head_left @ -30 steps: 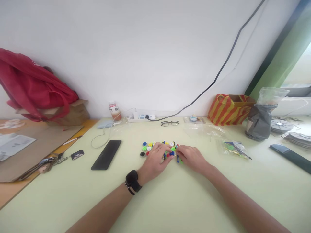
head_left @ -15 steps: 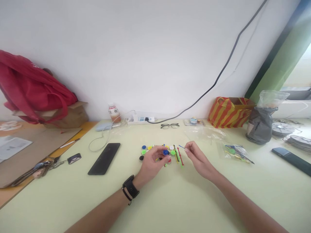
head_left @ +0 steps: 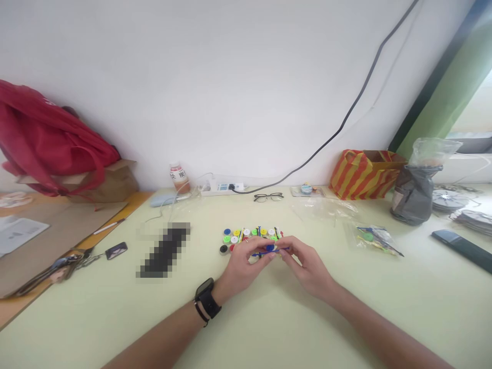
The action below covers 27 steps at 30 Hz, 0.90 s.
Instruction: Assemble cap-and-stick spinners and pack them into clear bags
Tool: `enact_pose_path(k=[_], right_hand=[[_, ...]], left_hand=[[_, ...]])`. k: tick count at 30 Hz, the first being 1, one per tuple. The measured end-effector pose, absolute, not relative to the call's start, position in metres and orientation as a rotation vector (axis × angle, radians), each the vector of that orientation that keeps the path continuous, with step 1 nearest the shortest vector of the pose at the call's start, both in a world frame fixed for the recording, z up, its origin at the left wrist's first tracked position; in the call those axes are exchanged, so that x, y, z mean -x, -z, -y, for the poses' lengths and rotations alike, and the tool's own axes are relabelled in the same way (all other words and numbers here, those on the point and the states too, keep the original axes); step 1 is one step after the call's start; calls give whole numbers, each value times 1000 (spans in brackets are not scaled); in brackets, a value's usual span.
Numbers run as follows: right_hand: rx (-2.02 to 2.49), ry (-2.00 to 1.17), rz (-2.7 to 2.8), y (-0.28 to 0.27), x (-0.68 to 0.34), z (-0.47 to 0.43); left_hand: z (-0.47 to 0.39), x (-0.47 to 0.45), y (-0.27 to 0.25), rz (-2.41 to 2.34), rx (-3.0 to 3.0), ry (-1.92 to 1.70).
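My left hand (head_left: 242, 264), with a black watch on the wrist, pinches a small blue round piece (head_left: 270, 248) between thumb and fingers. My right hand (head_left: 307, 264) is closed on a thin blue plastic stick (head_left: 261, 254), which lies across the blue piece; whether they are joined cannot be made out. Both hands meet just above the table. Behind them are rows of small round pieces: a blue one (head_left: 227, 232), a green one (head_left: 226, 239), a black one (head_left: 223, 249) and several others. Coloured sticks lie among them, partly hidden by my hands.
A clear bag of sticks (head_left: 374, 241) lies to the right, near a dark phone-like slab (head_left: 461, 248). Glasses (head_left: 268, 197) and a power strip (head_left: 223, 188) are along the wall. On the left are a pixelated dark object (head_left: 165, 251) and keys (head_left: 65, 266).
My right hand has moved left with the blue stick, up to the blue round piece in my left hand. My left hand has shifted slightly to the right.
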State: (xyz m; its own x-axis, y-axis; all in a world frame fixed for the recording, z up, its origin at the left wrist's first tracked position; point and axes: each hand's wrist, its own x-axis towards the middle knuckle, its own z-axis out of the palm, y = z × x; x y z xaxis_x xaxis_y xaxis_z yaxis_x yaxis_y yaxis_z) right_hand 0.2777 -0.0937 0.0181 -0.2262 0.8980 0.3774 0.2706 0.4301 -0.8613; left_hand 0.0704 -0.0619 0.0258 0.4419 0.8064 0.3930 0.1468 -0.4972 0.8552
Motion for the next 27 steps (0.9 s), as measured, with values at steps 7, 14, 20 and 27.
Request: enact_pose_path(k=[7, 14, 20, 27], right_hand=[[1047, -704, 1794, -20, -279, 94], [1059, -764, 1775, -20, -283, 92], [1009, -804, 1751, -24, -285, 90], [1038, -757, 1606, -26, -286, 89]], left_hand=[[59, -69, -24, -804, -1947, -1114], [58, -66, -26, -777, -1911, -1073], [64, -70, -33, -661, -1759, -1063], [61, -69, -37, -628, -1480, -925]])
